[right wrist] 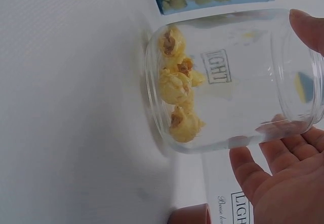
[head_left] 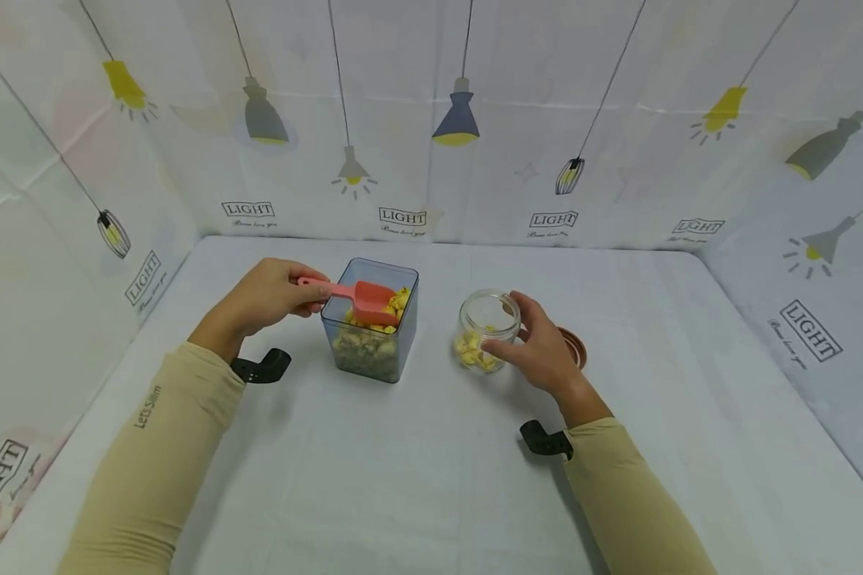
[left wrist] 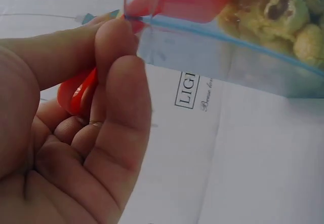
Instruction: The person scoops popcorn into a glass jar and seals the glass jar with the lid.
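My left hand (head_left: 276, 294) pinches the handle of a coral-red scoop (head_left: 375, 302). The scoop's bowl lies inside a clear bluish square container (head_left: 407, 345), on the popcorn (head_left: 365, 351) that partly fills it. In the left wrist view the handle (left wrist: 76, 92) passes between thumb and fingers at the container's rim. My right hand (head_left: 542, 345) holds a clear glass jar (head_left: 491, 313) round its upper part, thumb on one side and fingers on the other. Several pieces of popcorn (right wrist: 177, 87) lie at the bottom of this jar, which stands upright and uncovered.
A brown round lid (head_left: 574, 348) lies on the table just behind my right hand, partly hidden by it. The white cloth-covered table (head_left: 403, 479) meets fabric walls (head_left: 395, 176) printed with lamps at the back and sides.
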Available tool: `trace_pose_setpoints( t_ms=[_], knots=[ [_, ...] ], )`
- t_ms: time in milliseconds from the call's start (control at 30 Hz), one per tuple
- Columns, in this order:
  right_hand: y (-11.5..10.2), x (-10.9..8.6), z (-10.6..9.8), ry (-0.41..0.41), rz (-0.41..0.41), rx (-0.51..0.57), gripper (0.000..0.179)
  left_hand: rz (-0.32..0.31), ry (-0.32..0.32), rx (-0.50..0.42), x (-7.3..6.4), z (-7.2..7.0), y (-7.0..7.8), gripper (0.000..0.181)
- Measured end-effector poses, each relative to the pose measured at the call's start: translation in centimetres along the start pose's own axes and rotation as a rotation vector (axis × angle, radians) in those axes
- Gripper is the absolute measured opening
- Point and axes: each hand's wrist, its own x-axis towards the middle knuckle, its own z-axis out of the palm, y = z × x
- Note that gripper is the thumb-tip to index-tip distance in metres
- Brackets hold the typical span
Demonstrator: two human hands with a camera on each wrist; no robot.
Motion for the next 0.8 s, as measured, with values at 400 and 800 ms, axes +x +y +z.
trace_pose_setpoints(
  t_ms=[400, 800],
  knots=[
    [-0.2, 0.0, 0.0, -0.004, 0.009, 0.006, 0.098, -0.006, 0.085, -0.140, 0.0, 0.8, -1.9, 0.039],
    [0.0, 0.0, 0.1, -0.004, 0.010, 0.023, 0.098, 0.034, 0.064, -0.128, 0.1, 0.8, -1.9, 0.039]
  ],
)
